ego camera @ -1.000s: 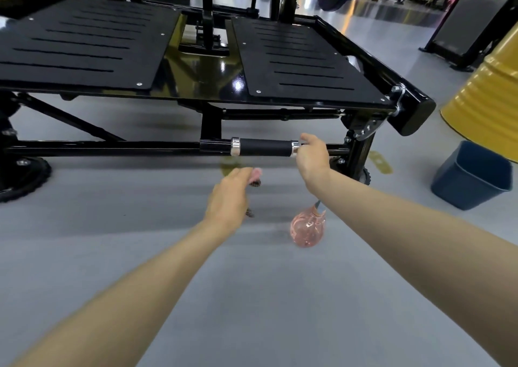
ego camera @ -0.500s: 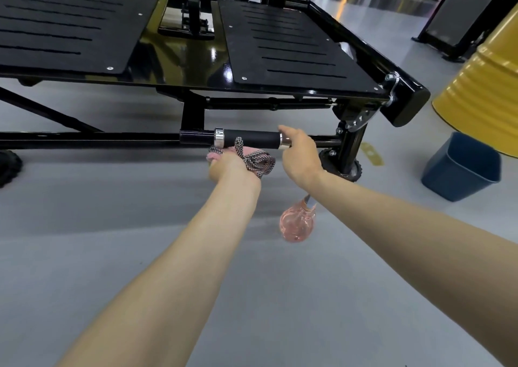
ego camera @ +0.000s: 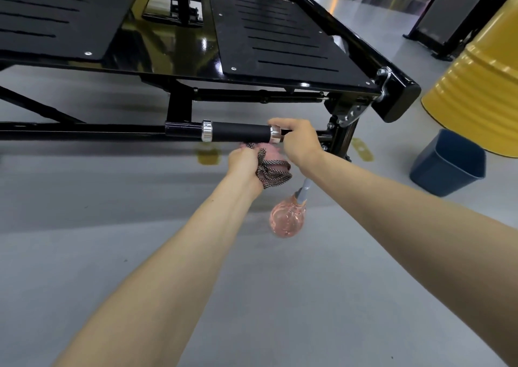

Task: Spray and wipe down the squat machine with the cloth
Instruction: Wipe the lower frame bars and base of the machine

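The black squat machine (ego camera: pixel 280 38) has two slotted foot plates above a low frame. A black rubber handle grip (ego camera: pixel 238 132) with silver collars runs along the front bar. My left hand (ego camera: pixel 242 161) grips a bunched pink and black-patterned cloth (ego camera: pixel 273 167) just under the grip's right half, the cloth's top touching it. My right hand (ego camera: pixel 300 139) sits at the grip's right collar with a finger stretched over it. It holds the pink round spray bottle (ego camera: pixel 286 218), which hangs below the wrist by its grey neck.
A blue bin (ego camera: pixel 448 167) stands on the grey floor to the right, with a yellow drum (ego camera: pixel 482 91) behind it. Yellow floor markers lie under the bar. More dark gym equipment stands at the far right.
My left hand brought the cloth up to the handle, then slid it rightward under the grip toward my right hand. The right hand and bottle stayed at the grip's right end.
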Demonstrator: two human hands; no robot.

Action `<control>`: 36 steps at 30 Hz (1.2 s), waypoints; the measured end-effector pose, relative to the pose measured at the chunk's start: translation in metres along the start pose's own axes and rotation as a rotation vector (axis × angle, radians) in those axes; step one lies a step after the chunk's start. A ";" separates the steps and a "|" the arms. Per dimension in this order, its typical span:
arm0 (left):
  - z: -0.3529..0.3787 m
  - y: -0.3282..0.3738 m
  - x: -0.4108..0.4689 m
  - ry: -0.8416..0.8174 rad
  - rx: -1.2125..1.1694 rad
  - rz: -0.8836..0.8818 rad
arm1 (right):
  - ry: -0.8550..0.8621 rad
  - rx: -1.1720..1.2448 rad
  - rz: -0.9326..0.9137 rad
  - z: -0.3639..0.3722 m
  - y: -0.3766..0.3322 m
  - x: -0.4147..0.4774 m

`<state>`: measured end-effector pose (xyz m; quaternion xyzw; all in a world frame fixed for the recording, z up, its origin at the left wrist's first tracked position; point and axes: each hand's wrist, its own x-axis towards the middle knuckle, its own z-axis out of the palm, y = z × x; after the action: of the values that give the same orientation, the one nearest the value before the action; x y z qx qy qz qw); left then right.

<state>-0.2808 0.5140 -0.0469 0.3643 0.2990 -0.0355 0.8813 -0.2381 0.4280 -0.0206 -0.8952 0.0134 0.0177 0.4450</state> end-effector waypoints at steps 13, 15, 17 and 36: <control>-0.072 0.039 0.020 0.053 -0.393 0.081 | 0.158 0.051 0.048 0.014 -0.010 -0.003; -0.082 0.041 0.026 0.026 -0.455 0.085 | 0.163 0.032 0.025 0.013 -0.010 -0.007; -0.080 0.041 0.029 -0.009 -0.446 0.077 | 0.169 0.054 0.005 0.013 -0.009 -0.010; -0.017 -0.003 0.062 -0.406 -0.402 0.084 | 0.209 -0.077 -0.127 0.013 0.001 -0.007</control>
<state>-0.2392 0.5331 -0.0926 0.1797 0.1020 -0.0111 0.9784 -0.2453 0.4376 -0.0288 -0.9077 0.0023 -0.1035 0.4066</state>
